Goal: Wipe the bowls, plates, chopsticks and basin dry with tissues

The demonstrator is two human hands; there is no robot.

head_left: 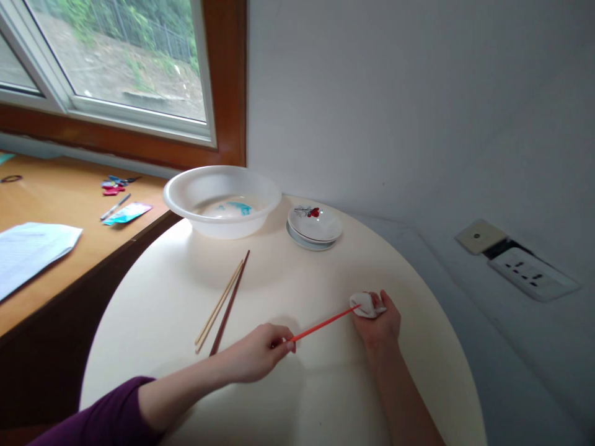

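My left hand pinches one end of an orange-red chopstick, which slants up to the right above the table. In my right hand lies a small white cloth, gripped with the fingers curled behind it. The chopstick's far end rests against the cloth; whether the cloth wraps fully round it I cannot tell. Left of my hands, two pale wooden chopsticks lie side by side, with a dark brown chopstick beside them. Its lower end is hidden behind my left forearm.
A white plastic basin with a blue pattern inside stands at the back of the round table. Small plates are stacked beside it. The left desk holds papers, a pen and a packet. A wall borders the right side.
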